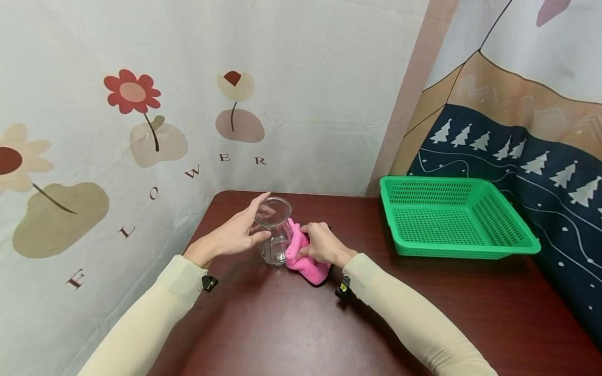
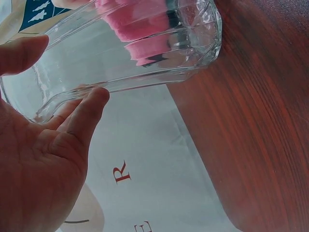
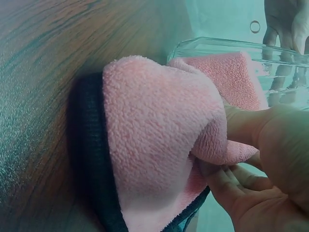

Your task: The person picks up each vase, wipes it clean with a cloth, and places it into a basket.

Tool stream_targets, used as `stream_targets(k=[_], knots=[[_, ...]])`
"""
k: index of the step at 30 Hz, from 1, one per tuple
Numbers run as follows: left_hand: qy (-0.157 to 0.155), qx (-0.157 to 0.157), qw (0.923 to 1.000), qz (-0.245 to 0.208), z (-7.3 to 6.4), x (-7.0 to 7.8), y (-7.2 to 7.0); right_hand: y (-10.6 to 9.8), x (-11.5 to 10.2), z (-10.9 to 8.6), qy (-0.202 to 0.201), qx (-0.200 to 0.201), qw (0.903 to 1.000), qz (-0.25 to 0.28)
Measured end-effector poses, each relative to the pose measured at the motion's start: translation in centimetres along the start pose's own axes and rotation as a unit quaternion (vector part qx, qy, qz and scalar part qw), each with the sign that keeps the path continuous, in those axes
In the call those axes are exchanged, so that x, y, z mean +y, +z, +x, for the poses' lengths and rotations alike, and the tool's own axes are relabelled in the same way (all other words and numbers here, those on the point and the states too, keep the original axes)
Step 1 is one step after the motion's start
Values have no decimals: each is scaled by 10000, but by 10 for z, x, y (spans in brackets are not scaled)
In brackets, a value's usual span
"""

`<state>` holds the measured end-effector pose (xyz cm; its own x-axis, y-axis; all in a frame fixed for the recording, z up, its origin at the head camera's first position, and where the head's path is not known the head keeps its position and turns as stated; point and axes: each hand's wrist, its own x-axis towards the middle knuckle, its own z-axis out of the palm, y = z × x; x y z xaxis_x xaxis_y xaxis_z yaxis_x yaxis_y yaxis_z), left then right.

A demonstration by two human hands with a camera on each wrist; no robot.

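A clear glass vase with a flared rim stands on the dark red-brown table. My left hand holds it near the neck, thumb on the near side and fingers on the far side. In the left wrist view the fingers lie along the glass wall. Just right of the vase, my right hand pinches a pink cloth with dark edging, bunched against the glass. Up close, in the right wrist view, the cloth looks fluffy and is folded between thumb and fingers; its lower part hangs at the tabletop.
A green plastic basket with slotted sides sits at the back right of the table. Behind the table hangs a pale curtain printed with flowers and letters. A dark blue cloth with white trees covers the right side.
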<state>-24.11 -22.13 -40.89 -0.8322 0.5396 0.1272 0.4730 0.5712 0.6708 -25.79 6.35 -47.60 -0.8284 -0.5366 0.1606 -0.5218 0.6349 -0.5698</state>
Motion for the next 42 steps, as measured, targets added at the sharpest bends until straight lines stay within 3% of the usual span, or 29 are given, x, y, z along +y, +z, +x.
stream_targets(k=[28,42], knots=[[-45,-45,10000,-32,-1,1,-2,-20,-19,5,124,505,9965,656],[44,-31,10000,66,-1,0,-3,-29,-28,8,21,1068,9875,1162]])
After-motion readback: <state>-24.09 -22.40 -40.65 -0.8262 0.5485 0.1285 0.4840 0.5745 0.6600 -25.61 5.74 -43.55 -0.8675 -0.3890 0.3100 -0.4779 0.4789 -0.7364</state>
